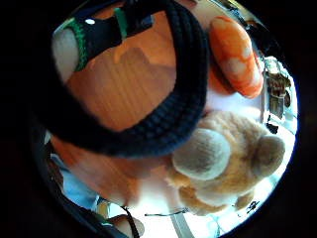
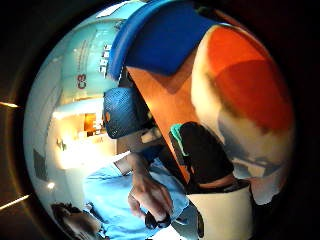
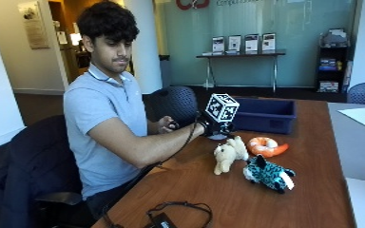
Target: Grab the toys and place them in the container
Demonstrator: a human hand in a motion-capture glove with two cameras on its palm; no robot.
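On the wooden table (image 3: 233, 199), in front of the seated person, the gloved right hand (image 3: 215, 127) is lifted a little above the surface, with the forearm reaching out from the body. The fingers are hidden behind the equipment on the glove in the outside view, and the palm views show only one curled black finger and a fingertip, so I cannot tell if the hand is wide or narrow. Nothing is seen inside it.

Just under and beside this hand lies the cream teddy bear (image 3: 228, 154), on its back or side, its head close to the palm; in the little finger side palm view the bear (image 1: 233, 158) fills the area next to the black finger. A bit further from the hand, beside the bear, is the orange and white plush toy (image 3: 266, 146), which appears also in the little finger side view (image 1: 237, 55). Further from the hand, toward the near edge of the table, lies the teal spotted plush animal (image 3: 268, 173) on its side, apart from the other two.

Behind the hand, on the far side from the person, stands the blue container (image 3: 264, 115).

The bare left hand (image 3: 167, 125) is held near the right wrist, its fingers curled round a small dark object.

A black cable (image 3: 176, 209) lies on the table near the person.
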